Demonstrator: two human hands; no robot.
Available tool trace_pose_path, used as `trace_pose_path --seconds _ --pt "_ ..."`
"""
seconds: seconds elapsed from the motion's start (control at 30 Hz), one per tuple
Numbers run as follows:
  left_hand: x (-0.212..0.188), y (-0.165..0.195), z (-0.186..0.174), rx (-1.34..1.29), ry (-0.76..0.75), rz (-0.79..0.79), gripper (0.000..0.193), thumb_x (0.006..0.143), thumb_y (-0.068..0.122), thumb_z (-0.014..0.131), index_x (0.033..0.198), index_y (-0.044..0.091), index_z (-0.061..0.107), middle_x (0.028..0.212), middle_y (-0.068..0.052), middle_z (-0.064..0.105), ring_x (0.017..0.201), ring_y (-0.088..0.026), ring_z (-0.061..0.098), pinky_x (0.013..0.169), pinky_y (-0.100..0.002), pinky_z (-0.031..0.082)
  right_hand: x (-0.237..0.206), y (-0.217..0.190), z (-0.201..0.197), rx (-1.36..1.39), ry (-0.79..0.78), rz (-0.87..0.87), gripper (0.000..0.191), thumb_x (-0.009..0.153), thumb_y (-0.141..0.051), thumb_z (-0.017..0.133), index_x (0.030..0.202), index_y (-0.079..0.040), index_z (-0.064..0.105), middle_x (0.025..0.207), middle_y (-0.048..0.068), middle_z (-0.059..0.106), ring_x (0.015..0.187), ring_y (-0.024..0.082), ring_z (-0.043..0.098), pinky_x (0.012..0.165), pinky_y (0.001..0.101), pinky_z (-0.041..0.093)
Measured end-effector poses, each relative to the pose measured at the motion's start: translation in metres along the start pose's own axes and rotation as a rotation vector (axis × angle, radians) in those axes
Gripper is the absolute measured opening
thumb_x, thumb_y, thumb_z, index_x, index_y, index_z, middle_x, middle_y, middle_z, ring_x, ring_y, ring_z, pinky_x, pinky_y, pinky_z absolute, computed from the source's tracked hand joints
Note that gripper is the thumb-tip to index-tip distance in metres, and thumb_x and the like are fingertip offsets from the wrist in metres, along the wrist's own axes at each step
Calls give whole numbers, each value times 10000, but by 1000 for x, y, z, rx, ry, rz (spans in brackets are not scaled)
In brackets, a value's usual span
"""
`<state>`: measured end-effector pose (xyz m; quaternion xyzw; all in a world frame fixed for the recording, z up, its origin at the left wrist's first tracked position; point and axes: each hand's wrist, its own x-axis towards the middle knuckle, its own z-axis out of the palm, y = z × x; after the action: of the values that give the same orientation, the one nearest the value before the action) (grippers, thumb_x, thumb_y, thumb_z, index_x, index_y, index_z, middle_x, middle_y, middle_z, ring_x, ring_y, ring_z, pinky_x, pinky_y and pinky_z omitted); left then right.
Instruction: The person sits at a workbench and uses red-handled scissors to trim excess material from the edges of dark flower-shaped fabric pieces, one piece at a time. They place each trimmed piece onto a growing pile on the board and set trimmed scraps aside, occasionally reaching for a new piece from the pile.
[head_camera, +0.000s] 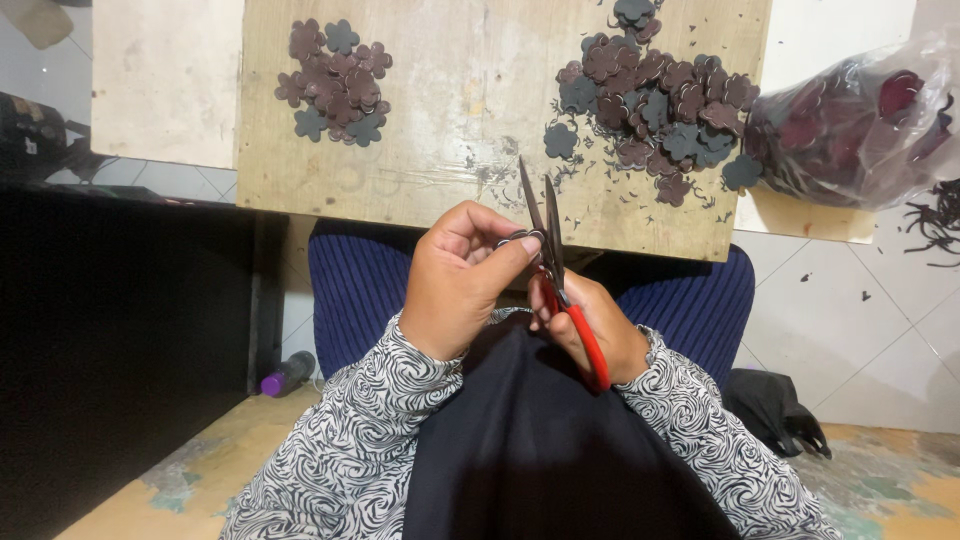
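My left hand (462, 280) pinches a small dark flower-shaped piece (520, 238) between thumb and fingers, just below the board's near edge. My right hand (598, 322) grips red-handled scissors (553, 262), whose blades are parted and point up beside that piece. Most of the piece is hidden by my fingers. Both hands hover over my lap, above a black cloth (540, 440).
A wooden board (470, 90) lies ahead with a small heap of flower cutouts (335, 80) at its left and a larger heap (655, 100) at its right, with scraps around. A clear bag of dark red pieces (865, 120) sits right. A purple-capped tube (285, 375) lies on the floor.
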<state>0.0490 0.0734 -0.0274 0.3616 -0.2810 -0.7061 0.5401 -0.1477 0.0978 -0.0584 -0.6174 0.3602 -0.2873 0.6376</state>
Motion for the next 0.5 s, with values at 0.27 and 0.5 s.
trace_pose_path --seconds 0.27,0.5 --pt "-1 4 -3 8 3 -8 166 935 -57 706 1074 -11 627 1009 -67 699 924 -100 679 856 -237 576 -1 -2 0 32 -12 9 735 953 -775 485 1015 -44 523 858 4 474 780 102 501 754 277 523" --pt "0 6 -4 47 15 -13 156 941 -49 707 1069 -11 626 1022 -71 699 940 -99 678 875 -238 575 -1 -4 0 54 -32 26 708 950 -757 491 1003 -51 515 877 7 500 783 101 526 736 269 521"
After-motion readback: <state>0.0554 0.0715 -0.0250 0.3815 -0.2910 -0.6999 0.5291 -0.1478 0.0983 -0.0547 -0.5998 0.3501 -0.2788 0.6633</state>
